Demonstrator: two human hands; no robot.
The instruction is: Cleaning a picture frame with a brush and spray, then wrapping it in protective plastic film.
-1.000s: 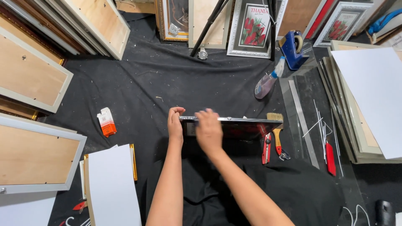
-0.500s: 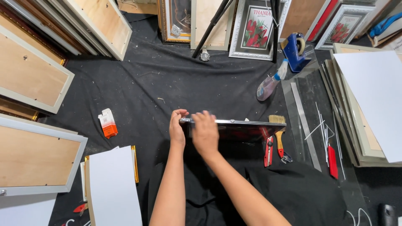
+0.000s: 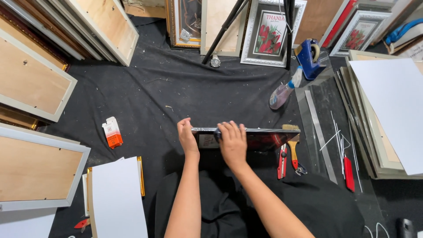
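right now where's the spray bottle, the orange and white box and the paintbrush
spray bottle (image 3: 282, 93), head view, on its clear body
orange and white box (image 3: 113, 133), head view, middle of its top face
paintbrush (image 3: 292, 147), head view, on its wooden handle

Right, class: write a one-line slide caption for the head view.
Both hands, left hand and right hand, grip a picture frame standing upright on black cloth.

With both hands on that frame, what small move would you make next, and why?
Probably slide the right hand toward the frame's free end. Both it and the left hand grip the same end of the top edge, leaving the stretch near the brush unsupported.
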